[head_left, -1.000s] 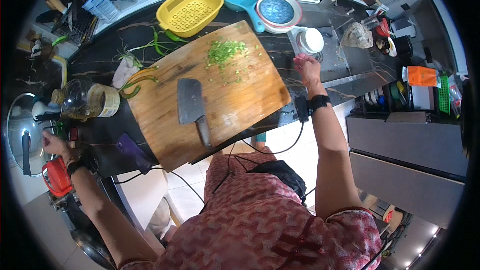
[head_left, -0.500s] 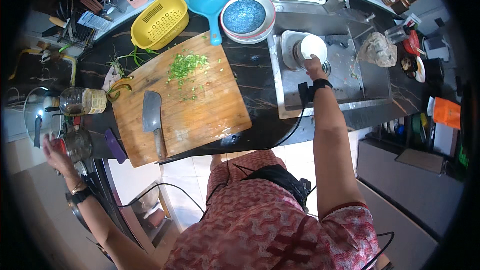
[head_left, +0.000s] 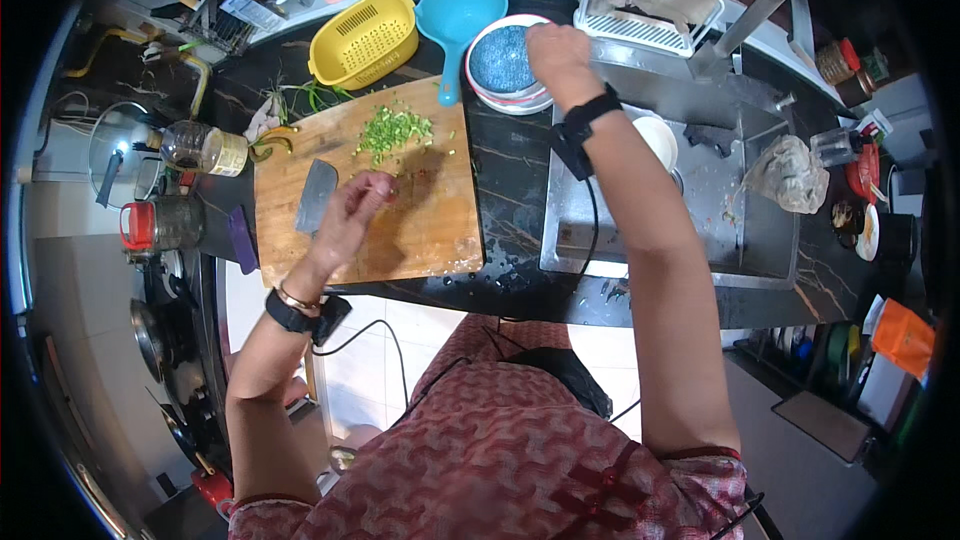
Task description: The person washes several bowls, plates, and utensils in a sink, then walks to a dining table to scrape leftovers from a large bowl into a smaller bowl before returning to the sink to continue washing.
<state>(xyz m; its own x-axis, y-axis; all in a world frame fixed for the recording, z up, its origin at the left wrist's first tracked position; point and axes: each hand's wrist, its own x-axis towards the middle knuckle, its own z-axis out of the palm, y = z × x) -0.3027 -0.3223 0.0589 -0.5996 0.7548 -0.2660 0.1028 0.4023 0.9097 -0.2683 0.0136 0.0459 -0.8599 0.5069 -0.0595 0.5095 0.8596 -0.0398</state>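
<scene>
At the back of the counter, my right hand (head_left: 562, 58) is closed at the right edge of a stack of bowls, its fingers at the rim of a blue-patterned bowl (head_left: 502, 58). Under that bowl show white bowls with a red rim. My left hand (head_left: 355, 212) hovers over the wooden chopping board (head_left: 440, 225), loosely bent and holding nothing visible. It hides part of a cleaver, whose blade (head_left: 316, 192) shows on the board. Chopped green onion (head_left: 395, 130) lies toward the board's far side. A white bowl (head_left: 656, 145) sits in the sink, partly behind my right forearm.
Behind the board stand a yellow basket (head_left: 365, 40) and a blue ladle-like scoop (head_left: 462, 15). The metal sink (head_left: 715, 240) is on the right, with a crumpled plastic bag (head_left: 785, 175) at its edge. Jars (head_left: 180, 222) and a purple-handled object (head_left: 242, 240) are left.
My right hand has left the white bowl in the sink and reached the bowl stack. My left hand has moved from the red-lidded jar to above the board. The view has shifted.
</scene>
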